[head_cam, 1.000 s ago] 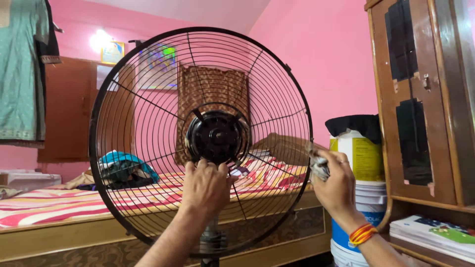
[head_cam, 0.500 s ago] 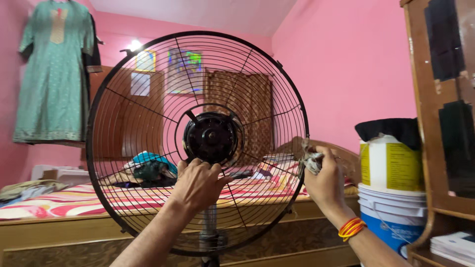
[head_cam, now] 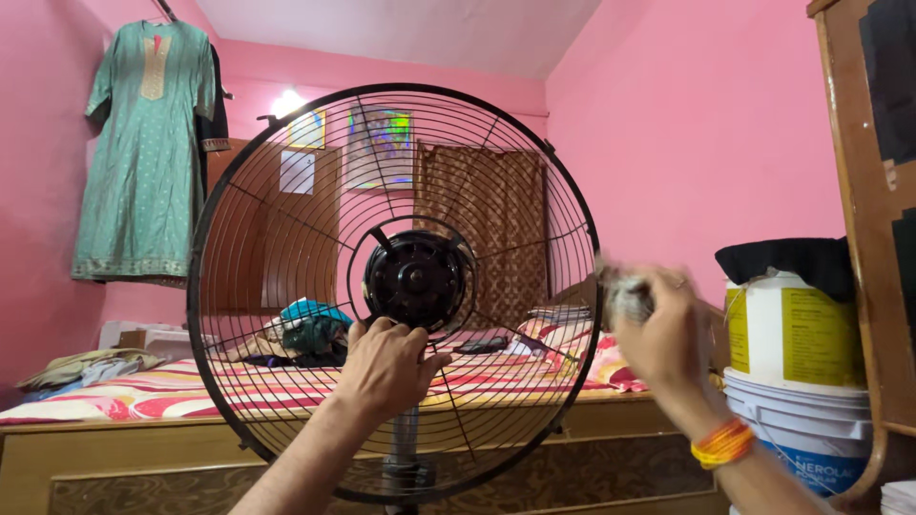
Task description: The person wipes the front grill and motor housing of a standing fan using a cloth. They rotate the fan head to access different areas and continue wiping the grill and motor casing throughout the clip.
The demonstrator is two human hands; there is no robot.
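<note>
The step in hand appears to be wiping the rim of the round black wire fan guard (head_cam: 286, 210), which stands upright on its grey pedestal post (head_cam: 408, 448) in front of the bed; no blades are mounted, so the black motor hub (head_cam: 416, 280) is exposed at the centre. The left hand (head_cam: 385, 367) grips the lower wires of the guard just below the hub, fingers curled through the grille, bracing the guard. The right hand (head_cam: 660, 329) is closed around a bunched grey cleaning rag (head_cam: 625, 296) and sits at the guard's right rim; it is motion-blurred, so whether the rag touches the rim cannot be told. The next move, by judgement, calls for a firm brace at the left hand while the rag follows the rim, with light pressure so that the stand does not tip. No working surface is in view. Behind the guard stands a wooden bed with a red-and-white striped sheet (head_cam: 134, 386), carrying a pile of teal and dark clothes (head_cam: 307, 324). The walls are pink; a green tunic (head_cam: 143, 153) hangs at upper left. At right, white plastic paint buckets (head_cam: 792, 381) topped with a black cloth (head_cam: 792, 259) stand beside a brown wooden cupboard (head_cam: 873, 210).
</note>
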